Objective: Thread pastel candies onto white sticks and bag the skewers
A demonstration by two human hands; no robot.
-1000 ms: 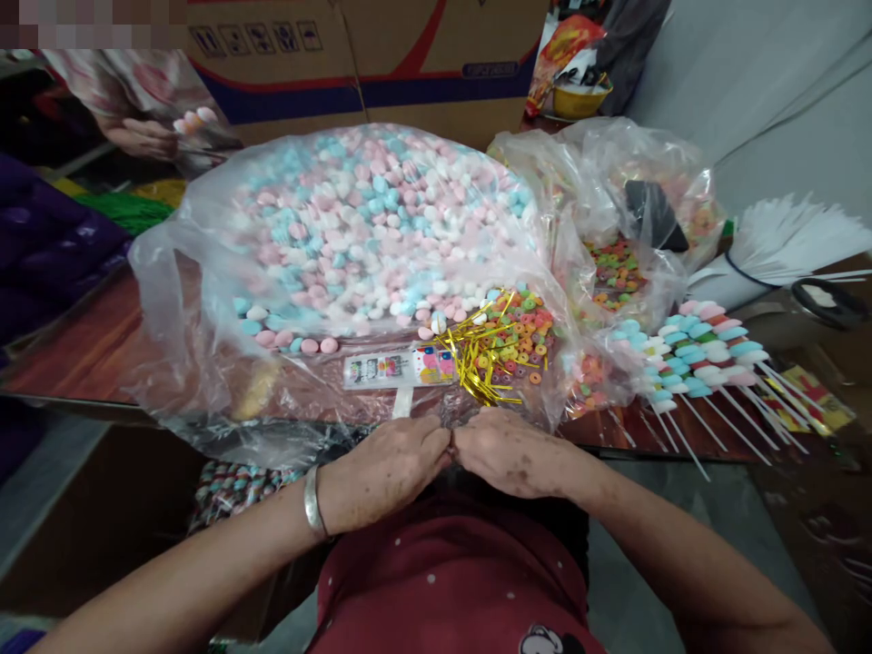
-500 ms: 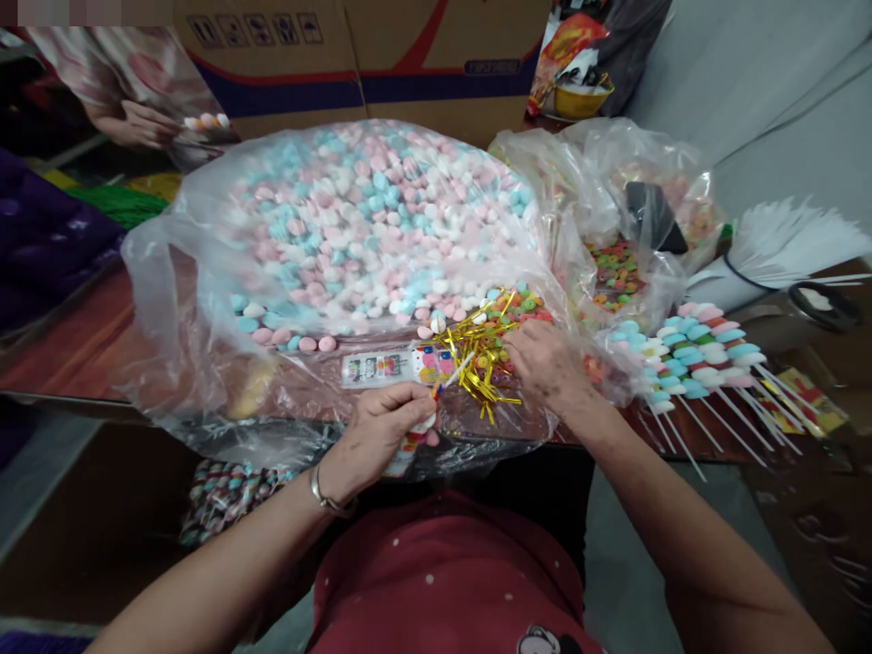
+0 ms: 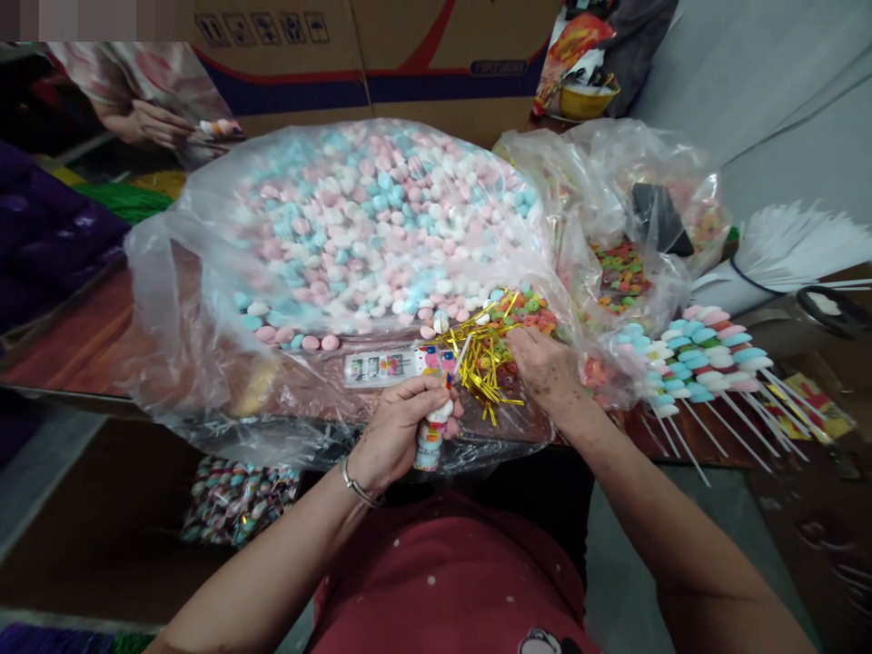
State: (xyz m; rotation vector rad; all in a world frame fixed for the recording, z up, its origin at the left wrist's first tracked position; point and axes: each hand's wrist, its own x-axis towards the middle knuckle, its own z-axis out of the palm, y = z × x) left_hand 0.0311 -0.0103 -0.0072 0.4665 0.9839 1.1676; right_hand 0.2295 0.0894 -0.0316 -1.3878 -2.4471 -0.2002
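Observation:
My left hand (image 3: 401, 418) is closed around the gathered neck of a candy skewer in a printed wrapper (image 3: 428, 447). Its white stick (image 3: 464, 354) points up and right, while the wrapped part hangs below my fingers. My right hand (image 3: 549, 372) has its fingers pinched together at the right edge of a loose heap of gold twist ties (image 3: 482, 377). Whatever lies between those fingertips is hidden. Beneath and behind the ties are coloured gummy rings (image 3: 538, 313). Flat printed wrappers (image 3: 381, 367) lie just beyond my left hand.
A large clear bag of pastel marshmallows (image 3: 381, 227) fills the middle. Marshmallow skewers (image 3: 708, 354) lie stacked at right, near a container of white sticks (image 3: 756, 268). Bagged gummy rings (image 3: 619, 272) stand behind. Lower left, a box (image 3: 102, 518) holds wrapped skewers. Another person's hand (image 3: 160, 124) holds a skewer.
My left hand has shifted a little right and turned, so more of the hanging wrapper shows. My right hand stays by the gold ties. The other person's skewer has moved slightly.

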